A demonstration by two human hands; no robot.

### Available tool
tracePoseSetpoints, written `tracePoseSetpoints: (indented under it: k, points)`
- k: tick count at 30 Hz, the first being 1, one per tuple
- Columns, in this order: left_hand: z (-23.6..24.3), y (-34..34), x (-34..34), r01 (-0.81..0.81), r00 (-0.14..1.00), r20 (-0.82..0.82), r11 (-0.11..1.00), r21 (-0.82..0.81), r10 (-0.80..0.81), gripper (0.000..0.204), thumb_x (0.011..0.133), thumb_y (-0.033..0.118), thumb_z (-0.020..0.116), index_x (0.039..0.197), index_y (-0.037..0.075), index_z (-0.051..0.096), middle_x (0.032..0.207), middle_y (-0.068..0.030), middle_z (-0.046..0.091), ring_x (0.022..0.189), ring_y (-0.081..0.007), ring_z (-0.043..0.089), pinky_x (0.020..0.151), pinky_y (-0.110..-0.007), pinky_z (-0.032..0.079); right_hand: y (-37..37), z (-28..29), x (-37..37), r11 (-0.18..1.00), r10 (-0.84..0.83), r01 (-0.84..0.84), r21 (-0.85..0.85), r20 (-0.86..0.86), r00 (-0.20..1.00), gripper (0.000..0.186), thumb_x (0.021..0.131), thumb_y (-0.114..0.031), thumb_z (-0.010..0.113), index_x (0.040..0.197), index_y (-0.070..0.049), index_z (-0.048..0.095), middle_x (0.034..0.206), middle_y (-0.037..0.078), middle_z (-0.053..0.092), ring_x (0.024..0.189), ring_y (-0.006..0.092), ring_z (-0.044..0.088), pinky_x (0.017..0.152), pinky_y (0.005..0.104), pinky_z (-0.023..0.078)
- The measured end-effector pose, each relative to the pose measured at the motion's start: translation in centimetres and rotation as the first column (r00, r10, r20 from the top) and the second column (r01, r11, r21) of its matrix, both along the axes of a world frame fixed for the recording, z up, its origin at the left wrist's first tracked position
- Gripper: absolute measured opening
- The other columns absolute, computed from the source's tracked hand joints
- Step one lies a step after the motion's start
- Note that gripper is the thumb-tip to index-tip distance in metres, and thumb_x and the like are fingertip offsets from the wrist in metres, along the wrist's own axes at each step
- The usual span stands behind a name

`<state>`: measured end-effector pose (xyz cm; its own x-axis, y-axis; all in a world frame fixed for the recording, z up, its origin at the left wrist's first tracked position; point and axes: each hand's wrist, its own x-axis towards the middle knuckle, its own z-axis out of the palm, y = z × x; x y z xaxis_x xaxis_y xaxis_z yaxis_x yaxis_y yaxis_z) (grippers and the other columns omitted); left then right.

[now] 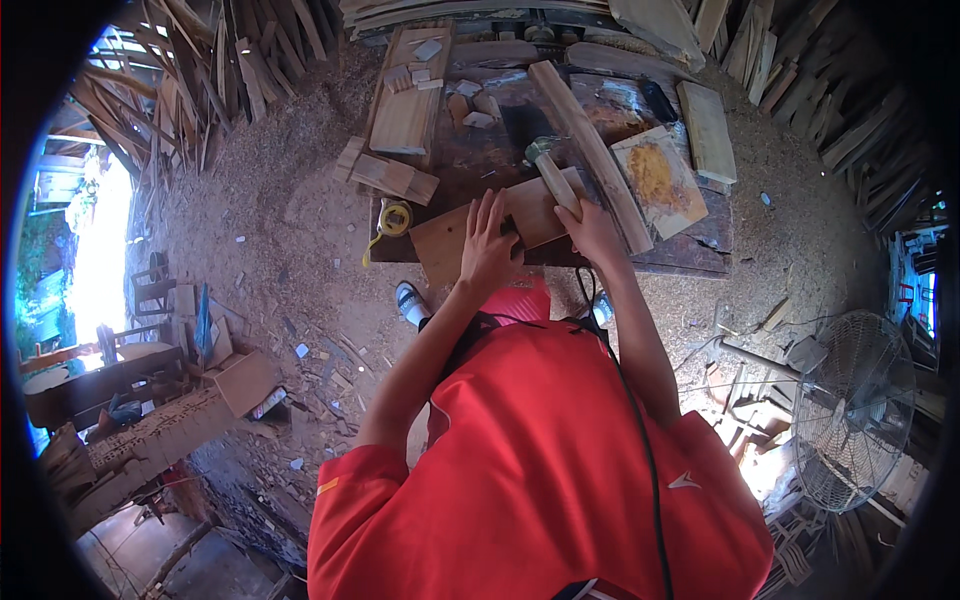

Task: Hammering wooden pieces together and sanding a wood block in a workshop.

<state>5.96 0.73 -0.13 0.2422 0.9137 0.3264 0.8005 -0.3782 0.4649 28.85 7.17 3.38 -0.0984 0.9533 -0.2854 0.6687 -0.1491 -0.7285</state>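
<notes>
At the near edge of the workbench [690, 258], my left hand [489, 250] lies with stretched fingers on a flat wooden board [437, 247]. Nothing shows in its grasp; the thumb side is dark and hard to make out. My right hand [596, 236] is closed round the lower end of the handle of a hammer [552, 178]. The hammer's head points away from me, above the board's far right part. Just right of the hammer, a long wooden strip [590, 150] runs diagonally across the bench.
A yellow tape measure [395, 219] sits at the bench's left edge. Wood blocks [398, 78] rest on a plank [402, 125] at the back left. A stained square board [660, 175] lies right. Off the bench stand a fan [855, 410] and stacked wood strips [270, 50].
</notes>
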Motion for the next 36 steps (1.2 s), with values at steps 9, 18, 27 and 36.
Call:
tracePoseSetpoints:
  k: [9, 18, 27, 36]
  points:
    - [0.7, 1.6, -1.3, 0.282, 0.953, -0.134, 0.957, 0.065, -0.272, 0.014, 0.078, 0.019, 0.081, 0.08, 0.006, 0.081, 0.167, -0.0193, 0.045, 0.161, -0.0397, 0.035, 0.134, -0.058, 0.027, 0.2, 0.7, 0.1, 0.998, 0.0, -0.001, -0.056, -0.014, 1.0, 0.054, 0.105, -0.047, 0.07, 0.105, 0.007, 0.068, 0.068, 0.02, 0.072, 0.057, 0.03, 0.076, 0.054, 0.0425, 0.059]
    - [1.2, 2.4, -1.6, 0.505, 0.845, -0.27, 0.855, 0.119, -0.462, 0.013, 0.072, 0.019, 0.075, 0.074, 0.006, 0.074, 0.164, -0.0204, 0.048, 0.158, -0.0398, 0.04, 0.134, -0.057, 0.03, 0.3, 0.6, 0.0, 0.998, -0.015, 0.012, -0.061, -0.037, 0.999, 0.053, 0.105, -0.045, 0.071, 0.107, 0.008, 0.069, 0.071, 0.021, 0.073, 0.057, 0.0291, 0.075, 0.053, 0.0412, 0.058]
    - [-0.2, 1.5, -0.7, 0.433, 0.875, -0.31, 0.887, 0.16, -0.371, 0.019, 0.074, 0.018, 0.073, 0.077, 0.0, 0.074, 0.163, -0.024, 0.047, 0.158, -0.0405, 0.039, 0.135, -0.058, 0.027, 0.2, 0.3, -0.1, 0.999, -0.021, 0.019, -0.048, -0.056, 0.998, 0.046, 0.106, -0.04, 0.073, 0.1, 0.005, 0.067, 0.069, 0.012, 0.068, 0.053, 0.0216, 0.069, 0.047, 0.0368, 0.052]
    - [-0.3, 0.3, 0.0, 0.179, 0.936, -0.307, 0.984, -0.003, -0.171, 0.028, 0.076, 0.017, 0.074, 0.091, -0.006, 0.08, 0.159, -0.0254, 0.049, 0.16, -0.0433, 0.033, 0.136, -0.06, 0.022, 0.3, 0.4, -0.1, 0.997, -0.013, 0.008, -0.073, -0.058, 0.998, 0.046, 0.107, -0.04, 0.072, 0.105, 0.005, 0.068, 0.069, 0.011, 0.068, 0.052, 0.021, 0.069, 0.047, 0.0366, 0.053]
